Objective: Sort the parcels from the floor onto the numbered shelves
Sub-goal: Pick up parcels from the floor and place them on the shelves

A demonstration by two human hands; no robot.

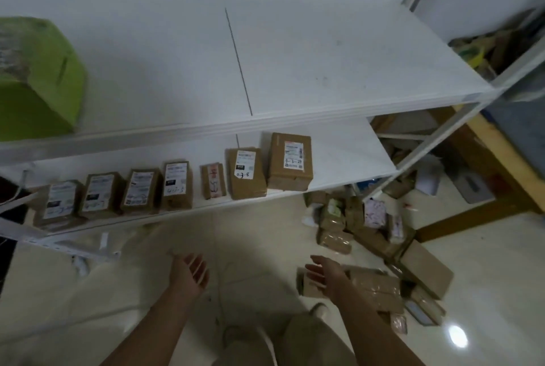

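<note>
Your left hand (190, 272) is released, palm turned inward, fingers loosely extended and grasping nothing. Your right hand (324, 274) is likewise released, fingers extended over the left end of the nearest floor parcel (374, 286); whether it touches the parcel cannot be told. That parcel lies flat on the floor (250, 242), taped face up, with its long axis running roughly left to right, away from your right hand. Beyond and to the right of it, a loose pile of parcels (354, 218) lies beside the shelf upright, pointing every way; individual labels there are too blurred to read. Above the floor, the lower shelf (348, 147) carries seven brown parcels in one row along its front edge. Each lies with its label face up and its long axis running front to back across the shelf depth. The rightmost parcel (290, 162) shows a handwritten 4-3-29, and its neighbour (246, 174) shows 4-3-8. The right part of this shelf carries nothing. The upper shelf (295, 56) carries only a green box (38, 76) at its far left. Judge the task as partly complete: one row is shelved, while many parcels on the floor await sorting. Judge the current step as a reach for the next parcel, with no grasp yet made.
</note>
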